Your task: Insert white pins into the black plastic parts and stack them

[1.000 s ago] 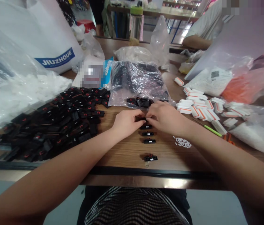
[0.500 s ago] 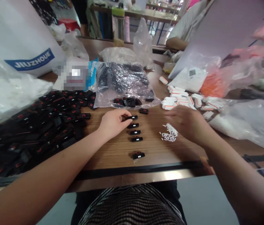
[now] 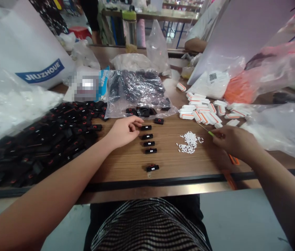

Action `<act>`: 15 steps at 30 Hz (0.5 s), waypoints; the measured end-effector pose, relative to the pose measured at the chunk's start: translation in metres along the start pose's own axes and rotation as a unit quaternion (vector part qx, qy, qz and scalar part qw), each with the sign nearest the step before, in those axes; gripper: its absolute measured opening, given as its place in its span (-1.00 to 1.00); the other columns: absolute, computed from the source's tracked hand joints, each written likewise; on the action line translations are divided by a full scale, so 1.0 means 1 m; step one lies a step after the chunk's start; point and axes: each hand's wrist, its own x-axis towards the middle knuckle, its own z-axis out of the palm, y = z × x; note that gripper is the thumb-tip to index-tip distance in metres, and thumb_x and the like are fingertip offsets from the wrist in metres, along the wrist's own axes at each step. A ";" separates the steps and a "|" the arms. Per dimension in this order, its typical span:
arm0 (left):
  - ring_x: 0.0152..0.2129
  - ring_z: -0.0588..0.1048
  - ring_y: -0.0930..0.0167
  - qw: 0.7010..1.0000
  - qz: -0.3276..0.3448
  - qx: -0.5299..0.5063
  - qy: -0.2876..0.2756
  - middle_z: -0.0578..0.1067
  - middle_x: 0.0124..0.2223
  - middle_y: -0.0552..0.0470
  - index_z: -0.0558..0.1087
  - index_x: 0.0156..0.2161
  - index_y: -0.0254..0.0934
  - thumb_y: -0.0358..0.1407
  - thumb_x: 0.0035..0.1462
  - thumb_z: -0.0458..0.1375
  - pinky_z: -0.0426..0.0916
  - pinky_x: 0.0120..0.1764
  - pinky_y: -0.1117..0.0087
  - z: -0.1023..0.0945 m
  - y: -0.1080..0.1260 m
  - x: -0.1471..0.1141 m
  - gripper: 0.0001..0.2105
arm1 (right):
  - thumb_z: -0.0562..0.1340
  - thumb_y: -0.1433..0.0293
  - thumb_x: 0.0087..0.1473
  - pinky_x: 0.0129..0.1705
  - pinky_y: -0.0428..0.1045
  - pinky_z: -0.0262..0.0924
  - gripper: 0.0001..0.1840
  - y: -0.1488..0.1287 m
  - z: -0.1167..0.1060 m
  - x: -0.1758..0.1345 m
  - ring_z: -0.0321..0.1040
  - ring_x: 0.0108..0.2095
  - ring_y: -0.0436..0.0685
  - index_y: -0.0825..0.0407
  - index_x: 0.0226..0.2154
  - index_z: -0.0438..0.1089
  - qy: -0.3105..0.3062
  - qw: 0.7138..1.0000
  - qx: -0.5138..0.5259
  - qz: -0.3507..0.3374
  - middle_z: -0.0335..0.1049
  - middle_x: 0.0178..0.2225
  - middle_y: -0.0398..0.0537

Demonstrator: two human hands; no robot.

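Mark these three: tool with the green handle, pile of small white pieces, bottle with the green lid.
Tool [image 3: 210, 133]: head view, on its green handle.
Pile of small white pieces [image 3: 190, 138]: head view, on its dense upper part.
Bottle [image 3: 130, 33]: head view, on its clear side.

"JIUZHOUE" [image 3: 43, 71] on white bag [image 3: 29, 45], apparent QR code [image 3: 212, 77] on packet label [image 3: 222, 79]

Green handle [image 3: 211, 133] — mostly hidden
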 end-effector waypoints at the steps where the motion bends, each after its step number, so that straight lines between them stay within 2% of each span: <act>1: -0.49 0.44 0.49 1.000 0.001 -0.014 -0.007 0.60 -0.14 -0.10 0.50 -0.06 -0.32 -0.47 -0.04 0.18 0.36 -0.32 0.39 -0.002 0.000 0.000 -0.63 | 0.13 0.28 0.12 -0.31 0.02 0.09 -0.60 0.001 -0.001 0.000 0.40 -0.26 0.20 0.06 -0.10 0.56 -0.005 1.000 0.005 0.005 0.53 -0.17 0.12; 5: -0.41 0.49 0.46 0.998 -0.005 -0.064 -0.002 0.60 -0.11 -0.14 0.51 -0.08 -0.35 -0.43 0.00 0.20 0.41 -0.22 0.34 -0.008 -0.004 0.004 -0.69 | 0.14 0.29 0.10 -0.33 0.02 0.10 -0.66 0.006 -0.001 -0.003 0.38 -0.32 0.16 0.06 -0.16 0.51 0.002 1.000 0.017 0.026 0.51 -0.23 0.08; 8: -0.36 0.52 0.42 0.995 -0.004 -0.085 0.056 0.60 -0.17 -0.12 0.53 -0.14 -0.35 -0.36 0.03 0.23 0.42 -0.22 0.34 -0.011 -0.001 0.008 -0.76 | 0.16 0.30 0.07 -0.32 0.02 0.13 -0.67 0.011 0.005 -0.004 0.40 -0.34 0.17 0.08 -0.17 0.50 0.005 1.000 0.015 0.022 0.50 -0.27 0.09; 10: -0.38 0.51 0.42 0.992 0.005 -0.073 0.107 0.60 -0.24 -0.07 0.54 -0.18 -0.33 -0.31 0.07 0.23 0.42 -0.26 0.37 -0.016 0.011 0.006 -0.80 | 0.16 0.29 0.06 -0.30 0.03 0.15 -0.64 0.016 0.010 -0.004 0.43 -0.33 0.20 0.07 -0.13 0.51 0.001 0.999 0.024 0.029 0.52 -0.28 0.09; 12: -0.41 0.50 0.44 0.991 0.017 -0.030 0.126 0.59 -0.31 -0.01 0.56 -0.20 -0.31 -0.30 0.11 0.23 0.40 -0.28 0.40 -0.025 0.032 -0.001 -0.83 | 0.16 0.23 0.07 -0.26 0.05 0.19 -0.60 0.021 0.014 -0.005 0.46 -0.32 0.23 0.02 -0.11 0.52 0.018 0.998 0.052 0.029 0.56 -0.26 0.07; 14: -0.44 0.48 0.46 0.993 0.026 0.017 0.112 0.57 -0.36 0.05 0.57 -0.23 -0.27 -0.29 0.12 0.23 0.38 -0.30 0.42 -0.034 0.055 -0.016 -0.86 | 0.17 0.17 0.06 -0.21 0.06 0.22 -0.59 0.025 0.014 -0.007 0.48 -0.26 0.24 -0.02 -0.11 0.54 0.074 0.992 0.103 0.028 0.58 -0.19 0.06; 15: -0.45 0.48 0.46 0.995 0.022 0.036 0.086 0.56 -0.38 0.07 0.58 -0.24 -0.25 -0.27 0.12 0.24 0.37 -0.33 0.43 -0.038 0.065 -0.026 -0.87 | 0.19 0.16 0.02 -0.19 0.06 0.24 -0.60 0.025 0.012 -0.009 0.48 -0.25 0.24 -0.04 -0.15 0.55 0.106 0.984 0.136 0.038 0.58 -0.18 0.05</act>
